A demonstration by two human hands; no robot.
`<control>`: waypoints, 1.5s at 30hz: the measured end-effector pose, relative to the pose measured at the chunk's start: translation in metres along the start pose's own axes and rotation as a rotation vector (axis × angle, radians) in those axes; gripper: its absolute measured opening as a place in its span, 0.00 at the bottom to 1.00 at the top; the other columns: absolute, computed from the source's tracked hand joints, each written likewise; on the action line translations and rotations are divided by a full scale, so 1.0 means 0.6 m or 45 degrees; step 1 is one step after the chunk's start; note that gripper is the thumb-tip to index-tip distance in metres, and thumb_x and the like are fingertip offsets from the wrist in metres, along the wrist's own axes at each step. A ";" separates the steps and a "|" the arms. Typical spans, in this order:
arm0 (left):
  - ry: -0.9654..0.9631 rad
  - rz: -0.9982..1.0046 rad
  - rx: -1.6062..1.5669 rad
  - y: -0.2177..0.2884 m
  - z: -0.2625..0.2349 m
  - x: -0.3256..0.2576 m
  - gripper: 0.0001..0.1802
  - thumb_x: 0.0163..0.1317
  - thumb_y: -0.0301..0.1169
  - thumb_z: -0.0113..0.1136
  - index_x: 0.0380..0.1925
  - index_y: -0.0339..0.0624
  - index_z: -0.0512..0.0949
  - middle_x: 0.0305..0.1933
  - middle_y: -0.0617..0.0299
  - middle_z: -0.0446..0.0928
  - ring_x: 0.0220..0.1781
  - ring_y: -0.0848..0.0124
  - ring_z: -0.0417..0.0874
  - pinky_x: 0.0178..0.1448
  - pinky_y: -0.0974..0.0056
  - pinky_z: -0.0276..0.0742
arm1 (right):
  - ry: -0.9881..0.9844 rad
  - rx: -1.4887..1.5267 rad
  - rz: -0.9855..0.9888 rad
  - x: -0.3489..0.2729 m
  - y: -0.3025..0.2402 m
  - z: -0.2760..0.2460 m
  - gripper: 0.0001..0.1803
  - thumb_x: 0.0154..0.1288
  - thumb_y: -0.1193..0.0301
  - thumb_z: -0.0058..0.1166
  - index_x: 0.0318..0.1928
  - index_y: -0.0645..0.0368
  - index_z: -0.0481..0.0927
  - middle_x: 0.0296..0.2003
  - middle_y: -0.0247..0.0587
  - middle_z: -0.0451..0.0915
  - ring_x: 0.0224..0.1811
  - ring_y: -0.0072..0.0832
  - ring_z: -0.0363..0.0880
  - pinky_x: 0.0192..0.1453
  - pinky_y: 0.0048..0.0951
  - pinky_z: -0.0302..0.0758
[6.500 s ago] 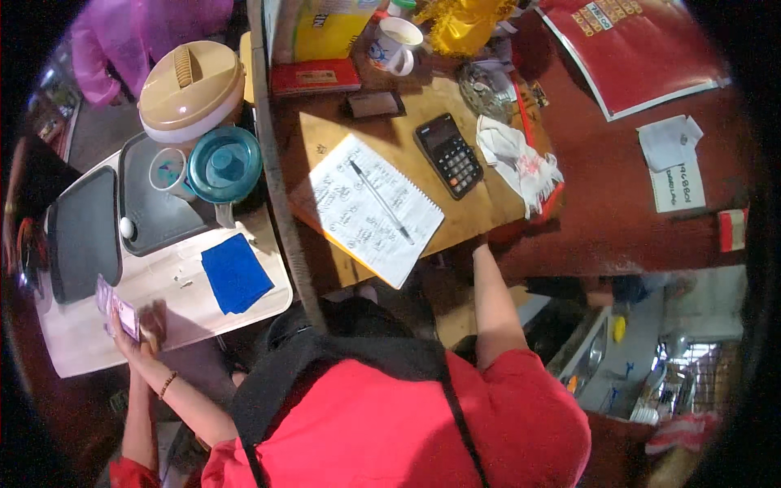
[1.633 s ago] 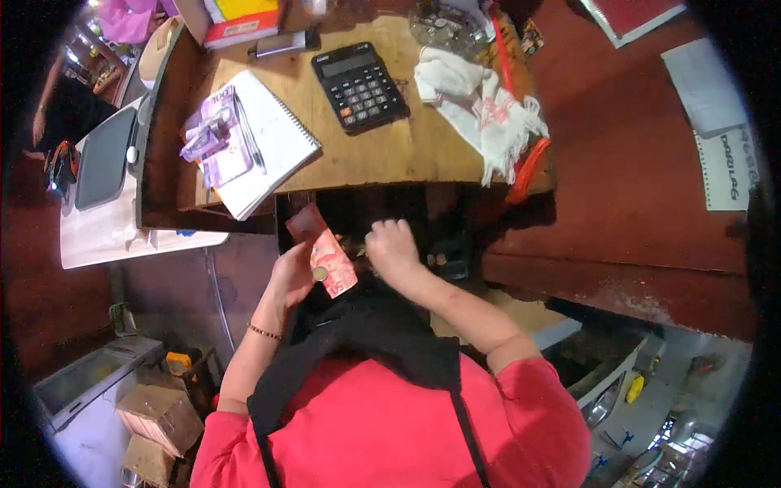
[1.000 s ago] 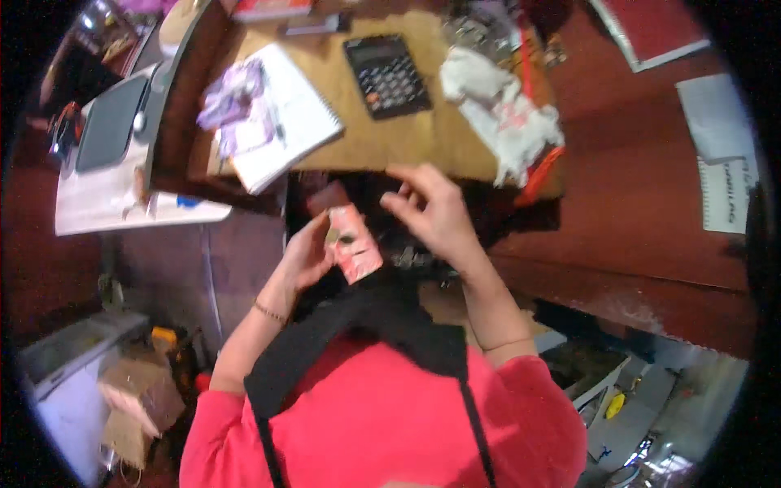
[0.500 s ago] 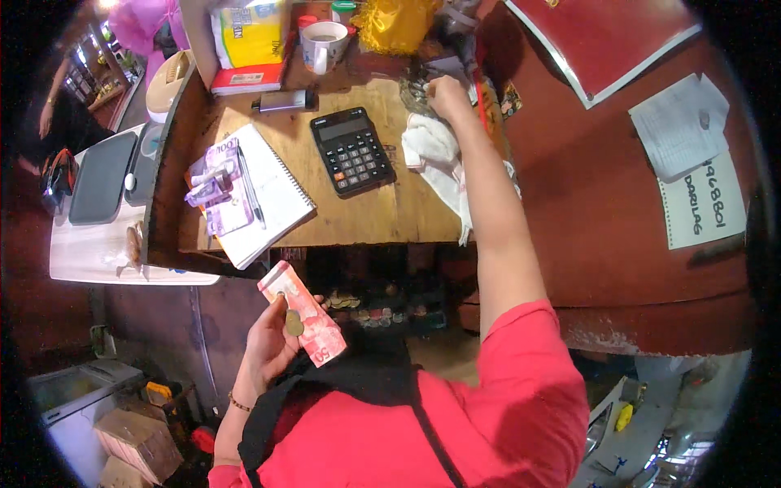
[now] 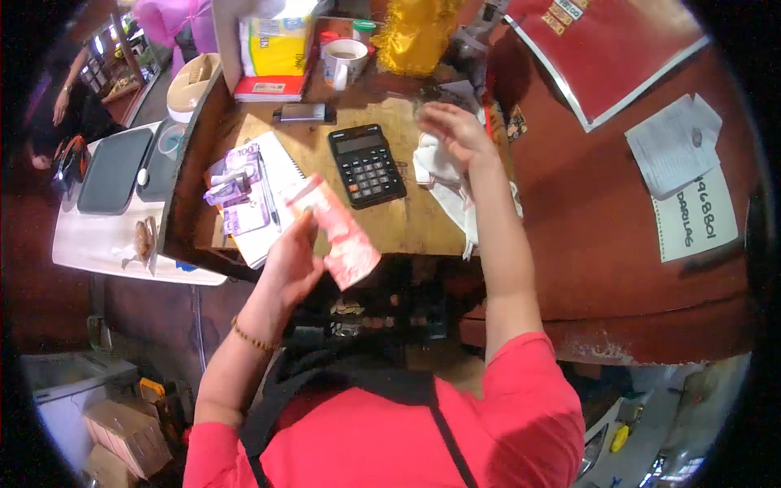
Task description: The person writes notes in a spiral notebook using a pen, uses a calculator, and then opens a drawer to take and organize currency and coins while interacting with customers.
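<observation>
My left hand pinches a red banknote over the front left of the wooden desk, with the note partly above a spiral notebook. Purple banknotes and a pen lie on that notebook. Toward the back right, my right hand hovers with its fingers stretched out, slightly blurred, and nothing visible in them. Below it is a crumpled white cloth. A black calculator rests between the two hands.
A patterned mug, a yellow pack and a dark, flat case stand or lie at the back. Below the desk's front edge is a drawer with coins. Papers lie on the brown surface at right.
My left hand has risen forward with the red banknote, from above the drawer to the notebook. The coin on it no longer shows. My right hand has drawn back slightly and its fingers have opened.
</observation>
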State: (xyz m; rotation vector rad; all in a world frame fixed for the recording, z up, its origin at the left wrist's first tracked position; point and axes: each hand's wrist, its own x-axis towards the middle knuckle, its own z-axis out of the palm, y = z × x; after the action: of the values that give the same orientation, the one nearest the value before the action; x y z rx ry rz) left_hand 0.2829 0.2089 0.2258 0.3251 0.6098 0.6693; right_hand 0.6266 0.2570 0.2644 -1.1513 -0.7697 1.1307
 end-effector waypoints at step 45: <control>0.055 0.813 1.101 0.993 -0.094 0.275 0.08 0.63 0.30 0.54 0.37 0.37 0.77 0.33 0.65 0.79 0.31 0.74 0.78 0.34 0.74 0.70 | 0.731 -0.517 -0.419 -0.183 0.209 0.063 0.06 0.69 0.70 0.50 0.35 0.58 0.76 0.23 0.26 0.71 0.20 0.11 0.66 0.22 0.14 0.58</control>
State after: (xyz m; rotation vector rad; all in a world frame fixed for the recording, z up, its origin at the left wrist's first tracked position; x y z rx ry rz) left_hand 0.0651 0.7667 0.3903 1.3528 0.8255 0.9965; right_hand 0.5254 0.1649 0.1622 -1.5263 -0.7113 0.3382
